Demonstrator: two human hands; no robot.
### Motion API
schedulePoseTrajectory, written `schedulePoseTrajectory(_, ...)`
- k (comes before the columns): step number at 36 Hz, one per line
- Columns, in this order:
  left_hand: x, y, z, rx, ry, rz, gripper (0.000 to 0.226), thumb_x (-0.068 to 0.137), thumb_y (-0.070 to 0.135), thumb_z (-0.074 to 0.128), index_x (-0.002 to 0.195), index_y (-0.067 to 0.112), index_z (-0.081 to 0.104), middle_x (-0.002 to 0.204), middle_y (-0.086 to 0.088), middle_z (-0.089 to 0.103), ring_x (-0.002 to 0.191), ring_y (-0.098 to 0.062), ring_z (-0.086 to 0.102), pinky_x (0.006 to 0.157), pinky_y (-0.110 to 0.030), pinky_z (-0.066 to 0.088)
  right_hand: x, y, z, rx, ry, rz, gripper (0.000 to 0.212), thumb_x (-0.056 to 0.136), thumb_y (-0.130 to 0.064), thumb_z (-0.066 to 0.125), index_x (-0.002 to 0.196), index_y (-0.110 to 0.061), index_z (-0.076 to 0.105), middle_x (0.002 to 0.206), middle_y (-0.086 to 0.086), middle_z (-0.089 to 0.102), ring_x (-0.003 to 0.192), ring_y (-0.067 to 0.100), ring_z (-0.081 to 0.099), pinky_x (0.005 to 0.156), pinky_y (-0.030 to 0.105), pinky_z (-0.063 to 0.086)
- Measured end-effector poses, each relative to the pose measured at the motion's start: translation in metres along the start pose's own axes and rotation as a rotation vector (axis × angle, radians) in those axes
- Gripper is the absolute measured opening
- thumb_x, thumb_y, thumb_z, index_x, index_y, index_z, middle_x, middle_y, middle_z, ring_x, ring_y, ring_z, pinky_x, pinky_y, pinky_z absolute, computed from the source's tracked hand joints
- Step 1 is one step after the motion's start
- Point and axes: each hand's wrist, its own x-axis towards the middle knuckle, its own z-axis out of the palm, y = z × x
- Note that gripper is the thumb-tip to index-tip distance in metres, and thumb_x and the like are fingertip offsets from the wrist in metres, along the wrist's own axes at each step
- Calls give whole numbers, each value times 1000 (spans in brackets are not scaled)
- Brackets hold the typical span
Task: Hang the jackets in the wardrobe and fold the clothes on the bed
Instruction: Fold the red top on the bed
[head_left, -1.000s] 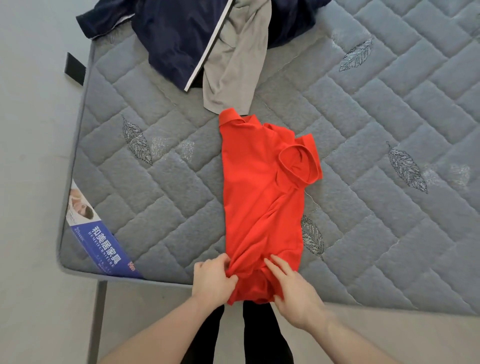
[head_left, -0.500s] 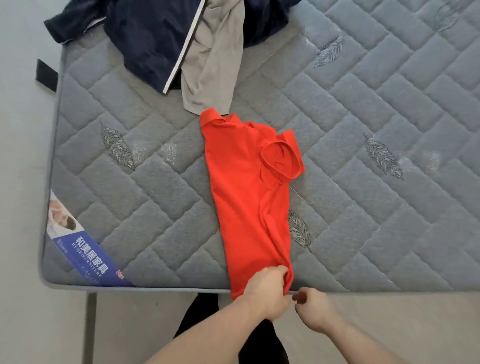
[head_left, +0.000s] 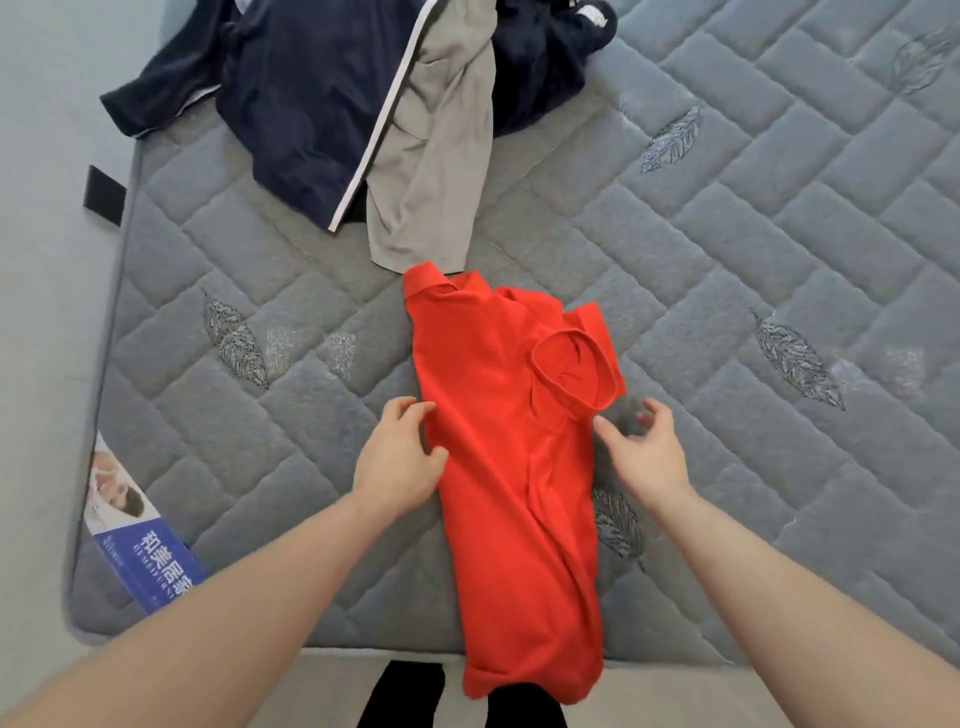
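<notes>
A red polo shirt (head_left: 511, 467) lies folded lengthwise into a narrow strip on the grey quilted mattress (head_left: 727, 312), collar end away from me and hem hanging over the near edge. My left hand (head_left: 400, 457) touches the strip's left edge at mid-length, fingers spread. My right hand (head_left: 647, 452) hovers open just off its right edge, below the folded sleeve. A navy jacket (head_left: 311, 104) with a white stripe and a grey garment (head_left: 436, 166) lie in a heap at the far end.
A blue and white label (head_left: 140, 545) is fixed at the mattress's near left corner. Pale floor (head_left: 47, 312) runs along the left side and in front of the bed. My dark trouser legs (head_left: 400, 696) show below the mattress edge.
Both hands have let go of the shirt's hem at the near edge and moved up to the middle of the strip, one on each side. The hem now hangs loose.
</notes>
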Motion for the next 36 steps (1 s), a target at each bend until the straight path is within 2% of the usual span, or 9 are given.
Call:
schedulePoseTrajectory(4, 33, -9, -16, 87, -34, -64, 77, 85, 31, 70, 154, 24, 39, 165, -4, 21, 143, -30, 40, 113, -43, 38, 39, -39, 7, -12, 5, -37, 99, 81, -52, 79, 156, -11, 28, 156, 12, 42, 140, 28, 46, 117, 38, 36)
schedulePoseTrajectory(11, 59, -40, -12, 316, -172, -25, 106, 87, 53, 69, 163, 27, -1, 170, -6, -8, 153, -37, 13, 120, -49, 29, 73, -62, 17, -117, 2, -4, 103, 75, -47, 86, 154, -9, 32, 149, 14, 47, 136, 28, 49, 116, 39, 37)
schedulePoseTrajectory(14, 59, -46, -4, 421, -170, -1, 114, 85, 59, 69, 161, 30, -10, 169, -2, -14, 155, -33, 9, 118, -47, 36, 78, -61, 21, -36, -72, 41, 84, 76, -35, 88, 144, -10, 45, 130, 11, 63, 119, 25, 62, 109, 42, 46)
schedulePoseTrajectory(18, 64, -46, -4, 439, -195, -5, 117, 80, 65, 66, 160, 31, -12, 169, 0, -15, 156, -32, 7, 112, -46, 41, 66, -69, 28, -103, -6, -53, 15, 83, -24, 75, 92, -14, 69, 90, 5, 74, 94, 29, 69, 90, 44, 54)
schedulePoseTrajectory(22, 67, -47, -9, 449, -251, -7, 114, 78, 66, 58, 159, 34, -16, 169, 2, -18, 156, -32, 4, 113, -46, 40, 33, -87, 42, 40, 147, -281, 8, 82, -15, 64, 76, -18, 61, 66, -10, 64, 66, 4, 58, 66, 33, 42)
schedulePoseTrajectory(25, 68, -48, -13, 445, -279, 6, 111, 78, 62, 55, 159, 34, -15, 169, 2, -17, 156, -32, 6, 114, -45, 39, 6, -99, 64, 79, 125, -444, 6, 86, -14, 63, 89, -19, 64, 77, -11, 65, 74, 5, 58, 72, 32, 48)
schedulePoseTrajectory(29, 73, -51, -21, 454, -313, 28, 106, 80, 55, 55, 160, 34, -10, 170, 1, -14, 156, -32, 11, 113, -45, 39, -19, -110, 103, -2, 27, -569, 36, 86, -13, 68, 122, -18, 68, 110, -4, 64, 104, 13, 61, 96, 32, 48)
schedulePoseTrajectory(32, 76, -52, -29, 466, -346, 43, 102, 82, 49, 56, 161, 35, -7, 170, 2, -12, 155, -31, 17, 112, -43, 40, -26, -112, 133, -102, -117, -521, 49, 87, -20, 67, 135, -23, 62, 126, -9, 59, 113, 10, 59, 103, 30, 46)
schedulePoseTrajectory(36, 78, -56, -44, 443, -390, 56, 100, 81, 35, 56, 162, 37, -2, 170, 7, -10, 152, -29, 27, 113, -39, 41, -27, -104, 154, -200, -357, -384, 63, 86, -23, 68, 147, -19, 52, 146, -6, 44, 119, 18, 60, 107, 40, 46)
